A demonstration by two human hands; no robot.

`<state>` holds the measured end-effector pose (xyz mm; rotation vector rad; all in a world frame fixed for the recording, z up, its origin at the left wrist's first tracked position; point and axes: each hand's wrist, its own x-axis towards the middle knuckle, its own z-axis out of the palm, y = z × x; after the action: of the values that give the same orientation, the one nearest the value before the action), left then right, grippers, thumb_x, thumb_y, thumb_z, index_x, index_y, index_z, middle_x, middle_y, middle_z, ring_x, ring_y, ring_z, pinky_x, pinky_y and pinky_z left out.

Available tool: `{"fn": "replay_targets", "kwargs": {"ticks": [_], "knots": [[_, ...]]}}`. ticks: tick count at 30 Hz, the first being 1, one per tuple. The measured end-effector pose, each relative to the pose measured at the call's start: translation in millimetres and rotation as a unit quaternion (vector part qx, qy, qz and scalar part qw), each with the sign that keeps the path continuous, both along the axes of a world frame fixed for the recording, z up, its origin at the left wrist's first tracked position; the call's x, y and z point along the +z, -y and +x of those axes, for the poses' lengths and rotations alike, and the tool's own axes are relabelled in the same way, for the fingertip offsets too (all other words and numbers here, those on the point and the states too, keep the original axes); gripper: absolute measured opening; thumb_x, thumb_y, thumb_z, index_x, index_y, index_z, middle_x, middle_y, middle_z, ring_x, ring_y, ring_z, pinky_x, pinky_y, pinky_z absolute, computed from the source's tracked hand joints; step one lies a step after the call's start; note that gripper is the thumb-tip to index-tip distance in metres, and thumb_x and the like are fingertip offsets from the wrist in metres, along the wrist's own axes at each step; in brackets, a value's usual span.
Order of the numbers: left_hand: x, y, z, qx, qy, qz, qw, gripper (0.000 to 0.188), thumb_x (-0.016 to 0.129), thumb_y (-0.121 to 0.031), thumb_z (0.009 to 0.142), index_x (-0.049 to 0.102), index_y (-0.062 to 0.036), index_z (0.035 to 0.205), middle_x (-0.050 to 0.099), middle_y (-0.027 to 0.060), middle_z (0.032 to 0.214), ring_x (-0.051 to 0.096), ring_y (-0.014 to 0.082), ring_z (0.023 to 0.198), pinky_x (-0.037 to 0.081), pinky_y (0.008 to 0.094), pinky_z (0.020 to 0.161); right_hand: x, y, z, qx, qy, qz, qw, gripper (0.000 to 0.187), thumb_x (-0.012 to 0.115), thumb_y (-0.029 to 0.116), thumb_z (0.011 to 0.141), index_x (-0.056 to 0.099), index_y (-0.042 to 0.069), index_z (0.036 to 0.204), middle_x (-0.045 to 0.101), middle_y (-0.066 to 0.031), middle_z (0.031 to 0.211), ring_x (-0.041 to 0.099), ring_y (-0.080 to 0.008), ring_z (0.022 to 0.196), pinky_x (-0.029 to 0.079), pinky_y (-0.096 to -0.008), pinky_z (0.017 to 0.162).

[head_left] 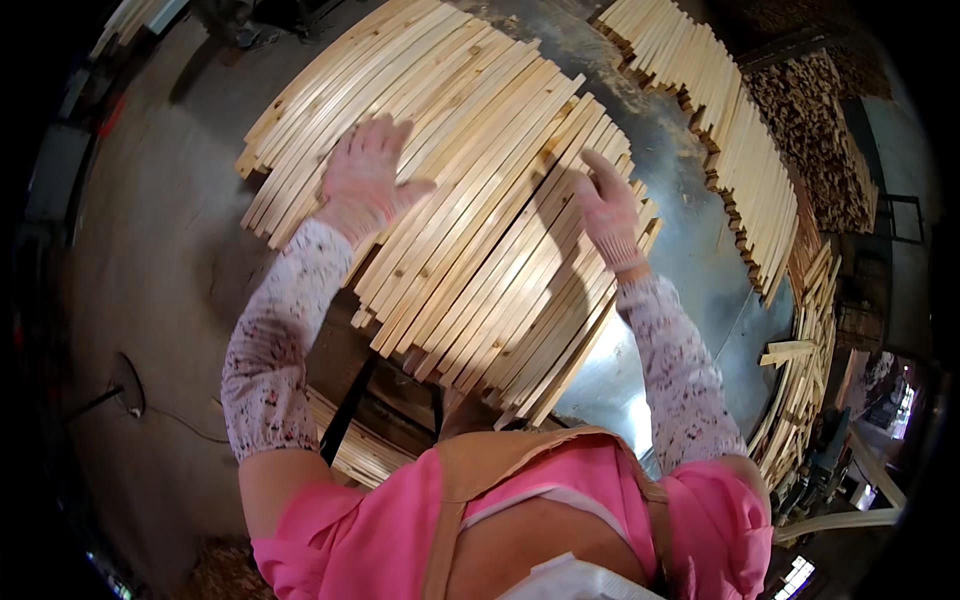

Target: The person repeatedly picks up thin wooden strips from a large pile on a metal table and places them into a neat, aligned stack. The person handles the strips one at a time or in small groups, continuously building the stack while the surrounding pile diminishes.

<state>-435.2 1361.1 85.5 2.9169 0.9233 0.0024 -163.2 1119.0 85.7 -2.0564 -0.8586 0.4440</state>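
Many narrow wooden strips [470, 190] lie side by side in a broad layer, running from near to far, with uneven ends. Over the left part of them is my left hand [368, 180] in a pale pink glove, palm down, fingers spread and thumb out to the right. My right hand [605, 205], gloved alike, is above the right part of the strips with fingers stretched and slightly bent. Neither hand grips a strip; whether the fingertips touch the wood I cannot tell. A narrow dark gap runs between two strips left of my right hand.
A shiny metal tabletop [690, 215] shows to the right. On its far side stands a long row of wooden strips [745, 170]. Beyond that is a large stack of wood [810, 140]. Loose strips [805, 370] lie at the right. More strips [365, 440] sit low, below the near edge.
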Motion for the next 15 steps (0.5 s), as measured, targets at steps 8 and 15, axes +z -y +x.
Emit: {"fn": "replay_targets", "kwargs": {"ticks": [8, 15], "knots": [[12.7, 41.3, 21.9, 0.001, -0.120, 0.023, 0.993, 0.092, 0.049, -0.075, 0.099, 0.036, -0.0169, 0.169, 0.033, 0.0129, 0.172, 0.027, 0.0323, 0.157, 0.016, 0.0537, 0.129, -7.7, -172.3, 99.5, 0.098, 0.365, -0.194, 0.905, 0.053, 0.060, 0.051, 0.101, 0.071, 0.017, 0.141, 0.071, -0.0164, 0.137, 0.058, -0.0362, 0.138, 0.049, -0.0477, 0.113], [-1.3, 45.1, 18.5, 0.025, -0.093, 0.007, 0.995, 0.091, 0.049, -0.075, 0.100, 0.038, -0.0170, 0.169, 0.032, 0.0117, 0.175, 0.023, 0.0322, 0.163, 0.014, 0.0515, 0.133, 35.6, -200.4, 119.9, 0.110, 0.092, -0.244, 0.959, 0.056, 0.060, 0.056, 0.102, 0.072, 0.015, 0.138, 0.073, -0.0146, 0.137, 0.066, -0.0318, 0.131, 0.050, -0.0414, 0.112]]}}
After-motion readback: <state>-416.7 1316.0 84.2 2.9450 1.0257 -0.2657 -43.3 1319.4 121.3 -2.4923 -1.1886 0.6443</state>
